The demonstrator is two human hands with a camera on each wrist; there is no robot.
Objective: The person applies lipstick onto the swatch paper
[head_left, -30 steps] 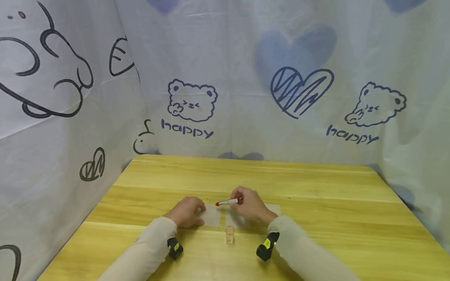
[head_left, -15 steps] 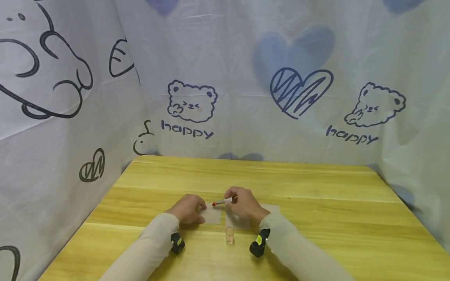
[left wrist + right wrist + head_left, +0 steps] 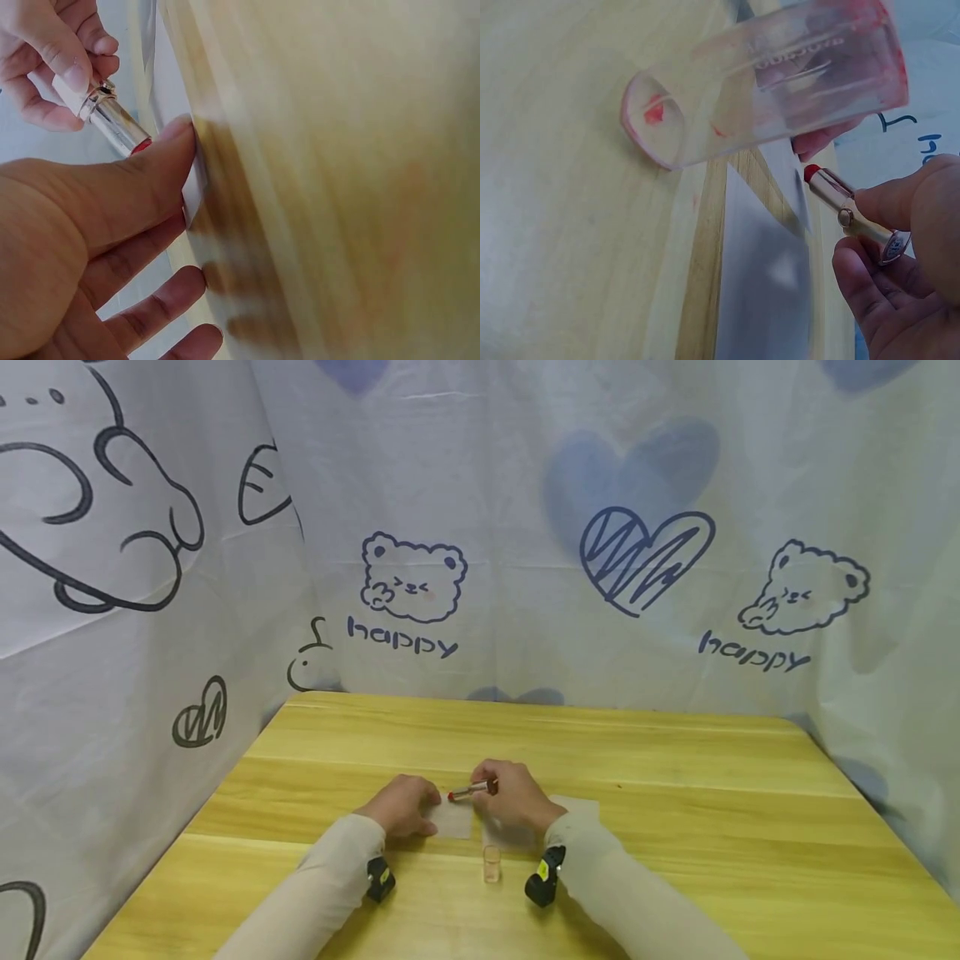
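My right hand [image 3: 513,793] pinches a lipstick [image 3: 838,196] with a metallic case between thumb and fingers. Its red tip points left, over or at the left white paper [image 3: 453,821]; contact cannot be made out. On that paper's left edge rests my left hand [image 3: 401,806]. In the left wrist view its thumb [image 3: 169,161] lies at the paper's edge, fingers loosely spread, and partly hides the red end. A clear lipstick cap [image 3: 491,865] lies nearer me; seen large in the right wrist view, the cap [image 3: 735,97] has red smears.
Beneath my right hand lies a second white paper [image 3: 508,837], and a third paper [image 3: 583,807] shows to its right. The wooden table [image 3: 712,827] extends to a printed white curtain [image 3: 525,635] at the back and sides.
My right hand has moved left with the lipstick, bringing the red tip closer to my left hand. The left hand has barely shifted; papers and cap stay in place.
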